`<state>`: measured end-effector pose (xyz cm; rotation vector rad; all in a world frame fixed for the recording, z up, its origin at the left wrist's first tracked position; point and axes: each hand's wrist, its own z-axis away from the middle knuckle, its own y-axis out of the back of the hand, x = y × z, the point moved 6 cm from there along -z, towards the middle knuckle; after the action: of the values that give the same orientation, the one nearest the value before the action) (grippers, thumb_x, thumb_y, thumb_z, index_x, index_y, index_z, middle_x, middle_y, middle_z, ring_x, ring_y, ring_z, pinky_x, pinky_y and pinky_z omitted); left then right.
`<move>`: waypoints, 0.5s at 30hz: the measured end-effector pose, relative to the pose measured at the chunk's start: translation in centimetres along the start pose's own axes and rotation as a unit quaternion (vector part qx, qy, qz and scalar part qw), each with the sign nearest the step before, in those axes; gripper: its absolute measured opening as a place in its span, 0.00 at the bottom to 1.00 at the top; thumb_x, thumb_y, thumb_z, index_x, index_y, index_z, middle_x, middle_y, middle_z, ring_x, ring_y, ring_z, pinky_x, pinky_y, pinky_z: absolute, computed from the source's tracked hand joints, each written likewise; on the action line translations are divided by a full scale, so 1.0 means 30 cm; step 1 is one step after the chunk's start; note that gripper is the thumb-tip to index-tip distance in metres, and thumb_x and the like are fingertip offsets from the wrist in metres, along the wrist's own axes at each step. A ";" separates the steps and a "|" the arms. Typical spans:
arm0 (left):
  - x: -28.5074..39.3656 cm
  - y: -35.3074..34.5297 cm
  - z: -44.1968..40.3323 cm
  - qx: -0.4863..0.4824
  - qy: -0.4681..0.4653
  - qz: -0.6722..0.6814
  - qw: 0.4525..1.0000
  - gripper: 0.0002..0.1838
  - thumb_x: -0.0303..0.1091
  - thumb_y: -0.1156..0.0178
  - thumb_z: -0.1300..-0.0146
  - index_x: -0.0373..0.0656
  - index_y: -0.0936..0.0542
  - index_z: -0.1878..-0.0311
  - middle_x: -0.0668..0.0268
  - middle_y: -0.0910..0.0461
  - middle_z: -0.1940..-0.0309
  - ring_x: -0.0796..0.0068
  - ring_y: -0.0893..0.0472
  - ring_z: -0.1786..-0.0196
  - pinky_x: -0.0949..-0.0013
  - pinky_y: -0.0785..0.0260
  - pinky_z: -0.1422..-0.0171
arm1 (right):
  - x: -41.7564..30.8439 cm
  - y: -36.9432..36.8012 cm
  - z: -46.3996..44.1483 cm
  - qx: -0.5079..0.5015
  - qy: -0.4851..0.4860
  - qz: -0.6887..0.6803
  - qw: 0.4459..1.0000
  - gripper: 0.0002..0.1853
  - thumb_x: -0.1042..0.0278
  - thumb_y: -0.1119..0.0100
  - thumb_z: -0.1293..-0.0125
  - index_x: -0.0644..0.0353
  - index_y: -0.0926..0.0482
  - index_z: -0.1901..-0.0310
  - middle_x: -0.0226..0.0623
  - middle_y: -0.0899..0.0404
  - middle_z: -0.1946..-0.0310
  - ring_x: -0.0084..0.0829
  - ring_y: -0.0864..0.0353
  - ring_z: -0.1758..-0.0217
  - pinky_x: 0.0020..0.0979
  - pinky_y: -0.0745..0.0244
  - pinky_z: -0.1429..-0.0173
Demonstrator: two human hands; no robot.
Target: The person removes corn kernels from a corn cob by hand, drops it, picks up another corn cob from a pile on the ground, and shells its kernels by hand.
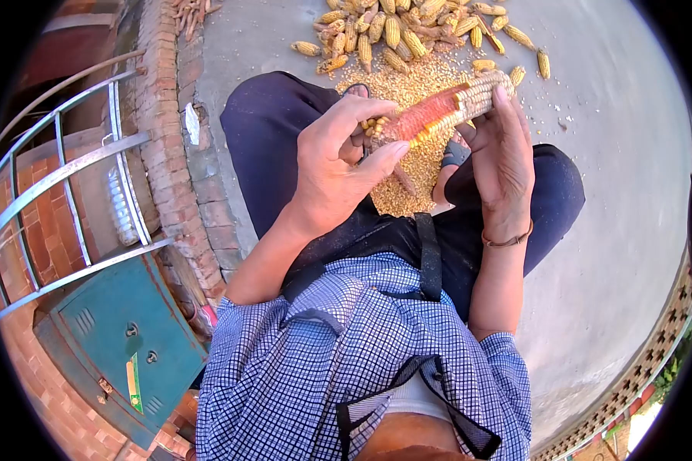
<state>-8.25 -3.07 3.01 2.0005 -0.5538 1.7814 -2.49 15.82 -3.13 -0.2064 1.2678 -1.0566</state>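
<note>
A partly stripped corn cob (438, 110) is held up between both hands, its bare reddish part towards the left and rows of pale kernels towards the right. My left hand (337, 157) grips the cob's left end, thumb below and fingers above, with some loose yellow kernels by the fingertips. Fingers of my right hand (503, 150) are closed around the kernel-covered right end. Below the cob, loose kernels (402, 180) lie heaped on the ground between the legs, and a bare cob (405, 181) rests on them.
A pile of unshelled corn cobs (392, 29) lies beyond the kernels. Left are a brick edging (164, 138), a metal rail (68, 170), a plastic bottle (121, 206) and a green metal box (127, 338). Grey concrete floor (615, 192) extends to the right.
</note>
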 end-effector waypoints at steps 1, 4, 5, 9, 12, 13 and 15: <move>0.005 0.018 -0.004 0.009 0.007 -0.042 0.999 0.18 0.20 0.32 0.41 0.33 0.22 0.47 0.63 0.22 0.56 0.81 0.22 0.59 0.79 0.26 0.58 | 0.001 -0.011 -0.002 -0.017 -0.004 -0.007 1.000 0.16 0.62 0.44 0.26 0.63 0.26 0.44 0.36 0.20 0.50 0.30 0.20 0.46 0.38 0.20 0.42; 0.028 0.060 -0.008 0.035 0.022 -0.114 0.993 0.20 0.20 0.28 0.46 0.35 0.20 0.49 0.63 0.21 0.56 0.82 0.23 0.59 0.79 0.28 0.58 | 0.016 -0.035 -0.002 -0.035 -0.019 -0.030 0.999 0.17 0.64 0.48 0.25 0.66 0.28 0.41 0.39 0.21 0.48 0.32 0.19 0.44 0.38 0.19 0.42; 0.033 0.067 -0.011 0.041 0.019 -0.102 0.994 0.21 0.21 0.28 0.47 0.36 0.20 0.49 0.63 0.21 0.56 0.81 0.22 0.59 0.79 0.28 0.58 | 0.023 -0.034 -0.002 -0.039 -0.027 -0.037 0.998 0.18 0.64 0.48 0.25 0.66 0.29 0.40 0.40 0.21 0.48 0.32 0.19 0.44 0.38 0.19 0.42; 0.056 0.091 -0.023 0.043 -0.065 -0.140 0.987 0.21 0.20 0.28 0.47 0.36 0.20 0.48 0.62 0.21 0.54 0.80 0.22 0.56 0.77 0.27 0.56 | 0.042 -0.014 -0.007 -0.058 -0.050 -0.013 0.997 0.21 0.62 0.50 0.24 0.68 0.32 0.37 0.43 0.22 0.47 0.35 0.18 0.46 0.37 0.18 0.43; 0.058 0.100 -0.033 0.032 -0.065 -0.099 0.992 0.23 0.19 0.29 0.46 0.35 0.21 0.45 0.62 0.21 0.51 0.80 0.22 0.52 0.76 0.26 0.51 | 0.037 -0.046 -0.002 -0.055 -0.029 -0.058 0.996 0.23 0.65 0.50 0.25 0.69 0.36 0.34 0.45 0.23 0.46 0.37 0.18 0.46 0.38 0.18 0.43; 0.053 0.104 -0.034 0.042 -0.044 -0.057 0.997 0.23 0.19 0.30 0.44 0.34 0.23 0.43 0.62 0.21 0.50 0.79 0.22 0.50 0.75 0.26 0.49 | 0.030 -0.056 0.002 -0.065 -0.019 -0.060 0.996 0.24 0.67 0.50 0.26 0.69 0.37 0.33 0.46 0.23 0.46 0.37 0.18 0.46 0.38 0.18 0.42; 0.046 0.101 -0.027 0.062 -0.003 0.026 0.998 0.24 0.19 0.33 0.40 0.32 0.25 0.40 0.62 0.22 0.49 0.78 0.22 0.47 0.74 0.26 0.44 | 0.020 -0.075 0.016 -0.085 -0.001 -0.065 0.994 0.26 0.69 0.50 0.27 0.70 0.40 0.31 0.47 0.24 0.45 0.38 0.18 0.45 0.40 0.19 0.40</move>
<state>-10.43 -5.22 4.58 2.0911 -0.5129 1.8841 -3.32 13.96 -1.89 -0.4247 1.3567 -1.0590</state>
